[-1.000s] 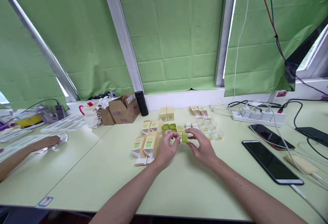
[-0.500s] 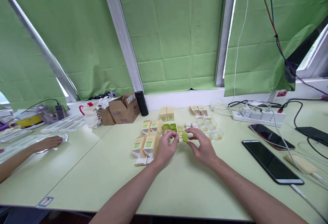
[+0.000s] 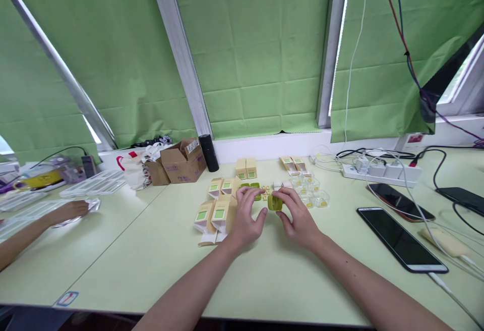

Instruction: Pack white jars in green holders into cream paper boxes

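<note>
My right hand is closed round a small green case just above the pale green table. My left hand reaches over the row of green cases with its fingers spread, its thumb close to the held case. To the left of my left hand lie several tan cartons with green labels. Right of my right hand sit several clear plastic shells.
A brown cardboard box and a black cylinder stand at the back. A power strip with cables and two phones lie at the right. Another person's hand rests on foil at the far left.
My left hand has opened out and moved forward over the green cases. The green case in my right hand has turned from upright to lying flatter.
</note>
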{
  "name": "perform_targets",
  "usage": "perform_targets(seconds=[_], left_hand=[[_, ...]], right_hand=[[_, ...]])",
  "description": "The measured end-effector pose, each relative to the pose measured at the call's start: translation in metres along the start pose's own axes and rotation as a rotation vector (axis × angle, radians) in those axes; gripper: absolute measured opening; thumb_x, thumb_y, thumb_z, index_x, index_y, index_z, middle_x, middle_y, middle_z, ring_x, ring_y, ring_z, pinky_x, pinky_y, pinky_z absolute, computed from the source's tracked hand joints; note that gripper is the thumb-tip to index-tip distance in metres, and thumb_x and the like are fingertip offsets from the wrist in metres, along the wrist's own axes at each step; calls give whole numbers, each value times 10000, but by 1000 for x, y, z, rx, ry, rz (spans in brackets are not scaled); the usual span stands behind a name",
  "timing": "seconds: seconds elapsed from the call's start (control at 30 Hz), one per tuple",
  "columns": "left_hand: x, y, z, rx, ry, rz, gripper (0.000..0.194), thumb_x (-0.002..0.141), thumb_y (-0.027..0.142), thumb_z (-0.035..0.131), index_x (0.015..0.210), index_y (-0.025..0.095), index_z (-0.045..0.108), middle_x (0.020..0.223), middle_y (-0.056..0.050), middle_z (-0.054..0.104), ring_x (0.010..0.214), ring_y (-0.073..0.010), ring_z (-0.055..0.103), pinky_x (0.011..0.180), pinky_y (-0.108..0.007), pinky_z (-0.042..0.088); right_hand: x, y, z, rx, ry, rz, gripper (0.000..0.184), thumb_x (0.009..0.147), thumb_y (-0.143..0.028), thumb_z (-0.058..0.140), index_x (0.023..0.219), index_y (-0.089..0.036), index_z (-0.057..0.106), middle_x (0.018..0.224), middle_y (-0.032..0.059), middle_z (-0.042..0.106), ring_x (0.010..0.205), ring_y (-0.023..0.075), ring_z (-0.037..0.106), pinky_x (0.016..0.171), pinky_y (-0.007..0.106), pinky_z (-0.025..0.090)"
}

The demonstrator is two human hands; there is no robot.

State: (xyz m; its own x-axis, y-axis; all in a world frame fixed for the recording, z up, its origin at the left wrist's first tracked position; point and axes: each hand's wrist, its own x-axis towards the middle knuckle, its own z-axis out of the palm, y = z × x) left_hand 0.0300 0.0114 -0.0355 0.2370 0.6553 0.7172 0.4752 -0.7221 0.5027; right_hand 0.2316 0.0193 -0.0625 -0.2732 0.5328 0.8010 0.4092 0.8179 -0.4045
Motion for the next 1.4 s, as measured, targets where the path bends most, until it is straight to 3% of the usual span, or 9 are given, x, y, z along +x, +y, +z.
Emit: perform_targets(seconds=[0.1,0.2,0.43,0.6,1.4], left_hand=[[-2,0,2,51,-29,94,465,957,243,650,1408,246,539,1378,-122,616,1329,-323,418,1127,-550,428],[-2,-1,4,73,-47,99,499,946,222,678,1424,249,539,1378,-124,615,1329,-330,417,1130,-569,426],[-2,-3,5,58,-19,78,429,936,187,687,1353,240,602,1297,-123,657,1294,-324,459,1105,-564,446],[-1,-3,5,69,2,90,417,937,188,694,1341,239,604,1280,-117,664,1276,-314,465,1087,-542,458],[-2,-2,6,84,32,120,405,952,183,678,1347,242,609,1279,-117,667,1269,-317,484,1077,-567,481]], right_hand=[[1,0,0,-17,4,-31,599,939,-61,526,1498,-272,486,1355,157,566,1283,315,618,1021,514,623],[2,1,0,-32,15,-67,574,956,-70,536,1492,-264,472,1367,159,592,1308,317,612,1026,511,619],[3,0,-3,-67,39,-160,407,982,-88,558,1360,-236,541,1349,169,628,1311,311,627,1040,507,615],[3,2,-3,-122,26,-204,388,994,-71,533,1347,-227,559,1360,188,619,1294,315,640,995,491,634],[3,4,2,-183,-22,-206,404,1006,-51,467,1376,-191,545,1363,227,580,1214,328,651,868,462,629]])
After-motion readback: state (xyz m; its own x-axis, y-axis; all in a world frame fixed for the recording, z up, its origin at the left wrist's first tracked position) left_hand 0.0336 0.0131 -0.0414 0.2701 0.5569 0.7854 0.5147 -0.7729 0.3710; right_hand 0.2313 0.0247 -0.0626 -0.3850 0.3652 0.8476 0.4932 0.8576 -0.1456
